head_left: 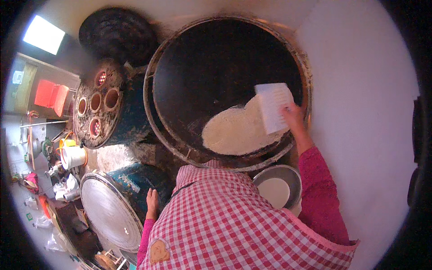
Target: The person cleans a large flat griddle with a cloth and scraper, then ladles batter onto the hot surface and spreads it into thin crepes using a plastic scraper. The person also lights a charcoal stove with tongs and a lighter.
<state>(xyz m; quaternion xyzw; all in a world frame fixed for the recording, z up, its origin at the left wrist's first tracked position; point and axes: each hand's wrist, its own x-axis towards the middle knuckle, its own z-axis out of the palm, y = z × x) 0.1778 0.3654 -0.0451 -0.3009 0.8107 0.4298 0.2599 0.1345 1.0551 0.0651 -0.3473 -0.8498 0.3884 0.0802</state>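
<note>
Checked apron (234,229); pale batter (238,130) (half-spread)

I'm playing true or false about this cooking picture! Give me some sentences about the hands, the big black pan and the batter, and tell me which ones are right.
1. The right hand holds a flat white scraper. True.
2. The batter covers the whole black griddle. False: it covers only a patch near the person.
3. The left hand rests on the blue drum. True.
4. The metal bowl is empty. False: it holds pale batter.
</note>
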